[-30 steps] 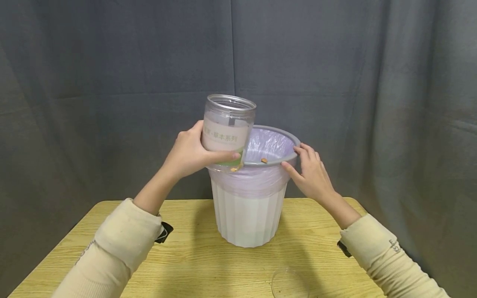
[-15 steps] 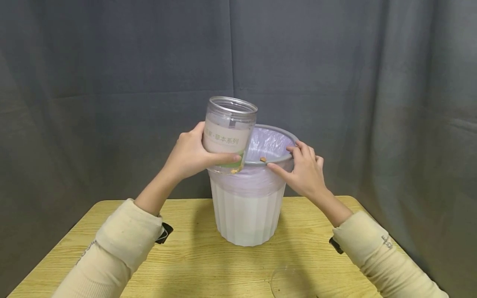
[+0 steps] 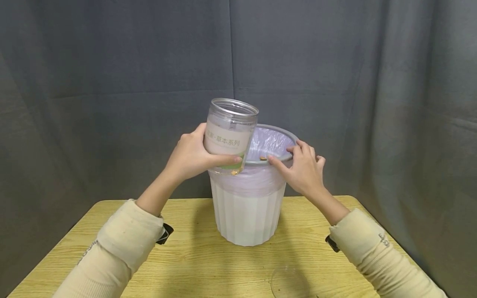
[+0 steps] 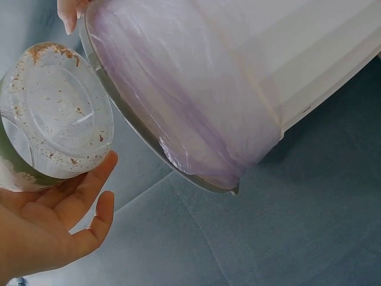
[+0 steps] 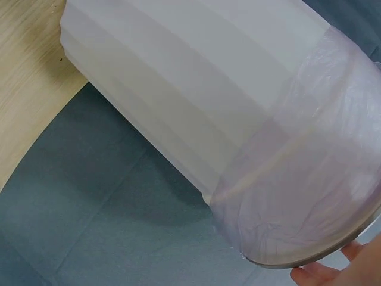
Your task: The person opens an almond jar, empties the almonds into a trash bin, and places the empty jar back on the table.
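My left hand (image 3: 190,155) grips a clear jar (image 3: 228,140) with a pale label and a metal-ringed open top, tilted slightly. Orange-brown bits cling inside its bottom edge; the left wrist view shows flecks over the jar's base (image 4: 62,113). Behind and to the right stands a white fluted trash bin (image 3: 247,219), lined with a thin purple bag (image 3: 270,145) under a grey rim ring (image 3: 277,127). My right hand (image 3: 305,169) rests on the ring's right side, fingers at the edge. Its thumb lies beside a small orange-brown piece (image 3: 263,158) on the front rim.
A clear round lid-like disc (image 3: 290,283) lies on the wood-grain table (image 3: 179,256) near the front edge. A few dark specks are scattered around it. Grey curtain (image 3: 149,62) hangs behind the table and along both sides.
My right hand has moved left along the rim, bringing the thumb beside the small piece, which has shifted slightly. The jar in my left hand has moved a little right and down.
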The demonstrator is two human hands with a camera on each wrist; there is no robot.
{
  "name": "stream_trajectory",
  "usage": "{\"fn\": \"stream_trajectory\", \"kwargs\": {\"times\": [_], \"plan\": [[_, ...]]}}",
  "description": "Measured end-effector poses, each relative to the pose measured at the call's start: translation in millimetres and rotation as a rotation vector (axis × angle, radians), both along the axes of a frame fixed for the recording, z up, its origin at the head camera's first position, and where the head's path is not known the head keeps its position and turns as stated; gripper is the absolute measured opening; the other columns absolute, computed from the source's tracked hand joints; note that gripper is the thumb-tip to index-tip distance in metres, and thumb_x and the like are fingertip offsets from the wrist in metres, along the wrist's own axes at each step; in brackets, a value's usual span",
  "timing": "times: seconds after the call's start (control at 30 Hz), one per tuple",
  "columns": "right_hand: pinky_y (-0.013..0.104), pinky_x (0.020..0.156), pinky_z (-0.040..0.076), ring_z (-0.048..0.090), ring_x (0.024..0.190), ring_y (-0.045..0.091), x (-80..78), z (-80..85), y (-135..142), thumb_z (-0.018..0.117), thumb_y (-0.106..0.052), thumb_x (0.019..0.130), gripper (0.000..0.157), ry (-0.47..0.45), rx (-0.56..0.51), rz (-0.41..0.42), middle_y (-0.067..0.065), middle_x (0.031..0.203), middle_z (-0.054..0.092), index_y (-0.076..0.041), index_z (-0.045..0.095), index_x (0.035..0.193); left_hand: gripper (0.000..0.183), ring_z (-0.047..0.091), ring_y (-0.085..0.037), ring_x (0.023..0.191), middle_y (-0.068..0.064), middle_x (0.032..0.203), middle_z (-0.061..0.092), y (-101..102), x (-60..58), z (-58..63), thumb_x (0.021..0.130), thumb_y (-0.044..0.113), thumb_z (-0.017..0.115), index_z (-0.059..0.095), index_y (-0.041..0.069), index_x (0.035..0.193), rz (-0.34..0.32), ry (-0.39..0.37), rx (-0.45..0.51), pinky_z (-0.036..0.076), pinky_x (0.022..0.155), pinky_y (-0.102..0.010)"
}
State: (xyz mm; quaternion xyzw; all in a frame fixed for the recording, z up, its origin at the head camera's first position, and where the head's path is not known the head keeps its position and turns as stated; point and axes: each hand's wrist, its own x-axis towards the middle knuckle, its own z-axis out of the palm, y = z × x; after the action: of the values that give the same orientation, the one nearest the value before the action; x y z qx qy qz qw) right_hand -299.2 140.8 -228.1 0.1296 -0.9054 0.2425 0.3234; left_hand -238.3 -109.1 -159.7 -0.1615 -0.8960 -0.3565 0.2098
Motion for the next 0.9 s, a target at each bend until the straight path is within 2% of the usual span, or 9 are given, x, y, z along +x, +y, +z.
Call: {"fn": "stream_trajectory", "kwargs": {"times": [0.23, 0.47, 0.63, 0.9], "plan": [[0.059, 0.089, 0.021, 0.032, 0.124, 0.035, 0.1, -0.8, -1.4, 0.054, -0.064, 0.077, 0.077, -0.004, -0.01, -0.012, 0.022, 0.137, 0.038, 0.003, 0.054, 0.116, 0.075, 0.059, -0.018, 0.086, 0.001, 0.092, 0.062, 0.8, 1.1, -0.3, 0.057, 0.053, 0.08, 0.049, 0.015, 0.113, -0.006, -0.004, 0.001, 0.047, 0.072, -0.036], [0.059, 0.088, 0.021, 0.034, 0.122, 0.035, -0.3, -2.0, 0.2, 0.051, -0.06, 0.082, 0.072, 0.022, 0.0, 0.002, 0.022, 0.134, 0.041, 0.003, 0.053, 0.116, 0.075, 0.059, -0.018, 0.086, 0.001, 0.093, 0.062, 0.7, 1.5, -0.4, 0.056, 0.054, 0.08, 0.05, 0.015, 0.112, -0.003, -0.008, 0.005, 0.047, 0.073, -0.036], [0.057, 0.087, 0.024, 0.036, 0.119, 0.034, -0.3, -3.2, 1.6, 0.051, -0.059, 0.082, 0.07, 0.043, 0.012, 0.013, 0.019, 0.125, 0.048, 0.003, 0.053, 0.116, 0.074, 0.059, -0.018, 0.087, 0.001, 0.093, 0.062, -0.4, 1.2, -0.6, 0.056, 0.054, 0.08, 0.05, 0.015, 0.112, -0.005, -0.005, 0.012, 0.047, 0.073, -0.036], [0.053, 0.086, 0.03, 0.035, 0.121, 0.034, -1.3, -5.4, 6.9, 0.052, -0.056, 0.084, 0.07, 0.044, 0.022, 0.034, 0.019, 0.126, 0.047, 0.004, 0.051, 0.12, 0.071, 0.059, -0.017, 0.089, 0.0, 0.097, 0.062, -2.2, 0.4, -1.5, 0.06, 0.049, 0.08, 0.05, 0.013, 0.113, -0.065, -0.035, 0.077, 0.048, 0.075, -0.036]]}}
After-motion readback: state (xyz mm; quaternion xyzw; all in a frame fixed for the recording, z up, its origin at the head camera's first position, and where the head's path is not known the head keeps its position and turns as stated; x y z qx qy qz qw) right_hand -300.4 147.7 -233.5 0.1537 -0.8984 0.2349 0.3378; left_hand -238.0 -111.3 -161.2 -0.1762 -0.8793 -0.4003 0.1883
